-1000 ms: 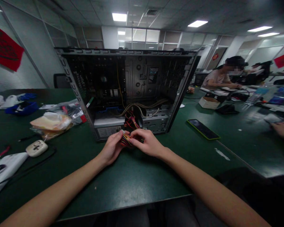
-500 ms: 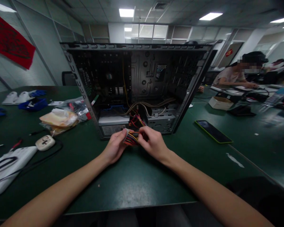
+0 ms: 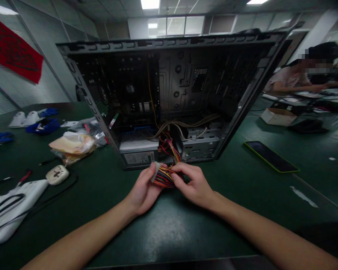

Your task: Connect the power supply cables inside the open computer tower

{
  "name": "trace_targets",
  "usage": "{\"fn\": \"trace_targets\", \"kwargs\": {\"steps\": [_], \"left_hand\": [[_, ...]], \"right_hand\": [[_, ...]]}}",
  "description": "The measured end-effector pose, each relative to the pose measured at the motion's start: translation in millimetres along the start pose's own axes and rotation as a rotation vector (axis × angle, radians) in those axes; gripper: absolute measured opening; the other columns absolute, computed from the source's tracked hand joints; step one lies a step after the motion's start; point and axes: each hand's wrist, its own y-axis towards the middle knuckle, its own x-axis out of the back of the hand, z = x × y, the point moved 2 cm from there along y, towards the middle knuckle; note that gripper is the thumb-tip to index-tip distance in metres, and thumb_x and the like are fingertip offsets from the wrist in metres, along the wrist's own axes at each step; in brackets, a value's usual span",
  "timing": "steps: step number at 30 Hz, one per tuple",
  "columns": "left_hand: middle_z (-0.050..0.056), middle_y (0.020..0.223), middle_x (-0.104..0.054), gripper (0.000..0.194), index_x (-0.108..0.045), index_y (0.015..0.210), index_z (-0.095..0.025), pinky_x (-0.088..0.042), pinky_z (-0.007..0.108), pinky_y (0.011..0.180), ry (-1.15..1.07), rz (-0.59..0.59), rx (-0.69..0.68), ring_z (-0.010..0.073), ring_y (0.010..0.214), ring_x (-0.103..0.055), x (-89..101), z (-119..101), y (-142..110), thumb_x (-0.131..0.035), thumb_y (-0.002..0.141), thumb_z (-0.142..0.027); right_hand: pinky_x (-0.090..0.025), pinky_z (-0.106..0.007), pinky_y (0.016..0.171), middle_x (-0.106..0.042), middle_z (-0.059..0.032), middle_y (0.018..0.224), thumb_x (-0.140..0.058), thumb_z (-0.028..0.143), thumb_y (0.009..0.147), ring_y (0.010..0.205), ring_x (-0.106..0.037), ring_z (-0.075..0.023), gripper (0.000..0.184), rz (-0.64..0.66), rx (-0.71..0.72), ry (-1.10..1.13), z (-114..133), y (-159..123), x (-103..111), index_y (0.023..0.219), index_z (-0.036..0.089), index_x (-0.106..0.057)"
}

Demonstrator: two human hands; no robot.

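Note:
In front of me stands an open computer case (image 3: 186, 41), its bare inside facing me. A bundle of coloured power cables (image 3: 165, 177) comes out of its bottom, beside the power supply (image 3: 138, 157). My left hand (image 3: 146, 189) is closed on the bundle's near end, thumb against a pale connector (image 3: 156, 171). My right hand (image 3: 193, 183) pinches the wires just right of that connector; its fingertips partly hide them. Grey-brown cables (image 3: 183, 122) lie across the case floor behind.
A phone (image 3: 270, 156) with a green edge lies right of the case. To the left are a plastic bag of parts (image 3: 73, 144), a cream-coloured square block (image 3: 57, 174), a white power strip (image 3: 19, 210) and blue gloves (image 3: 43, 125). Another person (image 3: 301, 78) sits at the far right.
My view has shifted closer to the case, which appears larger. Both hands have drawn the cable bundle nearer to me, out past the case's front edge.

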Motion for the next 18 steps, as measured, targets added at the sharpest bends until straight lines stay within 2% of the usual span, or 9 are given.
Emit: {"fn": "trace_targets", "kwargs": {"steps": [8,12,15,18], "left_hand": [[0.005,0.089,-0.076,0.035,-0.075,0.091,-0.011,-0.056,0.03,0.086,-0.085,0.02,0.087,0.0182,0.087,-0.07,2.8,-2.9,1.6,-0.088,0.076,-0.041],[0.004,0.083,-0.075,0.036,-0.076,0.093,-0.011,-0.057,0.028,0.083,-0.071,0.035,0.089,0.0159,0.08,-0.069,-0.5,-6.7,1.4,-0.089,0.075,-0.04],[0.003,0.078,-0.074,0.037,-0.076,0.094,-0.011,-0.056,0.028,0.083,-0.052,0.048,0.067,0.0154,0.078,-0.068,-1.9,-9.1,1.8,-0.088,0.075,-0.041],[0.004,0.085,-0.075,0.037,-0.076,0.097,-0.012,-0.056,0.03,0.086,-0.015,0.039,0.04,0.0173,0.085,-0.069,-0.5,-8.8,3.0,-0.087,0.077,-0.042]], "right_hand": [[-0.049,-0.029,0.068,-0.068,-0.0056,0.083,-0.055,0.019,0.097,0.073,-0.063,-0.0166,0.009,0.03,0.016,0.107,5.2,2.8,1.7,0.092,0.018,-0.063],[-0.047,-0.027,0.061,-0.068,-0.006,0.084,-0.062,0.023,0.094,0.069,-0.06,-0.0159,0.008,0.047,0.046,0.159,7.4,6.4,2.0,0.098,0.017,-0.067],[-0.049,-0.027,0.063,-0.069,-0.006,0.082,-0.06,0.022,0.095,0.069,-0.062,-0.0159,0.009,0.013,0.032,0.125,7.2,9.4,0.5,0.096,0.018,-0.068],[-0.051,-0.028,0.063,-0.069,-0.0057,0.078,-0.057,0.019,0.096,0.067,-0.063,-0.0161,0.011,-0.073,0.076,0.002,4.4,11.7,1.4,0.092,0.018,-0.067]]}}
